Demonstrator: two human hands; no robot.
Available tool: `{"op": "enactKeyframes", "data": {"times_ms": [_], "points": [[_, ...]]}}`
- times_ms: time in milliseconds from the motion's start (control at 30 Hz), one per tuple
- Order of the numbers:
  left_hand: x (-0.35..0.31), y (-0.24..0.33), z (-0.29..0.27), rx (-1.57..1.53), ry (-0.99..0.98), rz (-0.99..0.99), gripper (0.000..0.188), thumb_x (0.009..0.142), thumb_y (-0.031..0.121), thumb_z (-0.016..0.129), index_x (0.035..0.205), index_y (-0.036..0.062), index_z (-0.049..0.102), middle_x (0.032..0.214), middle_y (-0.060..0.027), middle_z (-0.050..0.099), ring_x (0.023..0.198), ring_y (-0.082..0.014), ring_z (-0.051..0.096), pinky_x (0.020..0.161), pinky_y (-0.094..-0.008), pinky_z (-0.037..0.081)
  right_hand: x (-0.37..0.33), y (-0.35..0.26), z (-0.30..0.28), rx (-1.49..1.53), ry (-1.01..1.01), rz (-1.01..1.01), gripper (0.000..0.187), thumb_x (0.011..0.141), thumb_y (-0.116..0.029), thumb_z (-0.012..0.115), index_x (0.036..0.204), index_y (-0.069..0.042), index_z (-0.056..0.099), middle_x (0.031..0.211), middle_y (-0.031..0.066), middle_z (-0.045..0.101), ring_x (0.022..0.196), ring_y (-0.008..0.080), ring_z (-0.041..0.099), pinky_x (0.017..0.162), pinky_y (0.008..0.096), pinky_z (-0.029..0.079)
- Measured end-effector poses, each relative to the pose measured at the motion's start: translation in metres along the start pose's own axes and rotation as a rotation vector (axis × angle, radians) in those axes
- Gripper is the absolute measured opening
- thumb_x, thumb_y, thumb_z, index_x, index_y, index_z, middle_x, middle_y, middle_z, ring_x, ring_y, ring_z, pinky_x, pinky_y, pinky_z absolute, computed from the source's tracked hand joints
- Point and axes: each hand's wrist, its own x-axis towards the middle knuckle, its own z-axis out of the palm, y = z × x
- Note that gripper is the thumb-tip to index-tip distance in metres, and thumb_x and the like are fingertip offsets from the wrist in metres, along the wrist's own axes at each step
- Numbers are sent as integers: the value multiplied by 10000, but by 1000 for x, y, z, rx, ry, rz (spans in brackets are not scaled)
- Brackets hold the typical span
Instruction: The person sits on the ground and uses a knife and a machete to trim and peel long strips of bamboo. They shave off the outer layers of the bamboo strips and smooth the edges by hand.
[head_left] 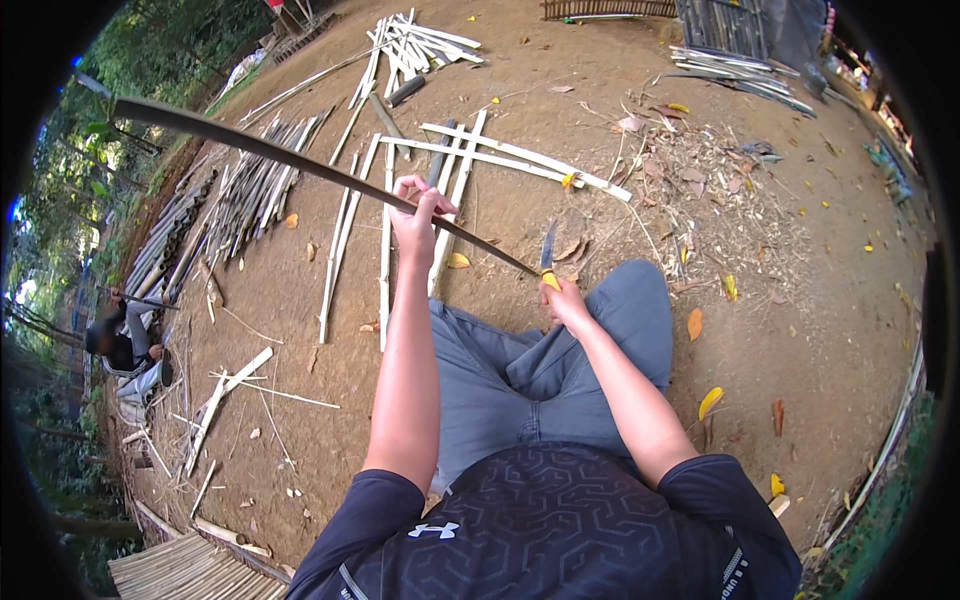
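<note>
My left hand [413,232] is closed around a long dark bamboo strip [270,152], thumb and fingers pinching it. The strip slants from the upper left down toward my right hand [567,303], narrowing in view at its lower end. In that right hand is a knife [549,256] with a yellow handle, its blade pointing up and away from me. The strip's lower end comes up beside the knife handle; whether they touch I cannot tell. Both hands are over my lap, above grey trousers [490,365].
Pale split bamboo strips [500,155] lie crossed on the dirt ahead. A further heap [425,45] sits beyond, with stacked poles [250,180] at left. Shavings [730,220] cover ground at right. Another person [135,345] sits at far left. A slatted bamboo mat [190,570] is at lower left.
</note>
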Motion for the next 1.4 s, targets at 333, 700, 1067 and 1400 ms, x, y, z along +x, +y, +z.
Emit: {"op": "enactKeyframes", "data": {"times_ms": [333, 700, 1067, 1400], "points": [[45, 34, -7, 45, 72, 127, 481, 867, 169, 766, 1199, 1, 461, 996, -184, 695, 869, -208, 689, 774, -310, 562, -1, 3, 6, -75, -3, -22, 135, 958, -205, 587, 970, -80, 537, 724, -3, 531, 444, 68, 410, 375, 241, 281], [71, 88, 1, -10, 241, 202, 372, 925, 358, 692, 928, 16, 544, 746, -124, 652, 603, -205, 658, 556, -307, 531, -5, -14, 19, -417, 56, -414, 237, 968, -259, 572, 914, -30, 593, 661, 50, 582, 459, 164, 508, 441, 344, 391], [66, 79, 44, -104, 189, 239, 314, 934, 305, 693, 851, 50, 531, 616, -18, 486, 494, -123, 475, 486, -279, 429, -91, -188, 101, -760, 134, -639, 391, 1033, -287, 460, 884, 30, 635, 572, 127, 565, 505, 223, 573, 516, 384, 433], [73, 75, 48, -91, 270, 270, 295, 931, 283, 702, 854, 39, 555, 609, -20, 508, 492, -116, 502, 470, -257, 430, -87, -186, 108, -736, 122, -556, 356, 1002, -236, 499, 924, 76, 651, 620, 232, 619, 583, 370, 649, 570, 461, 487]]}}
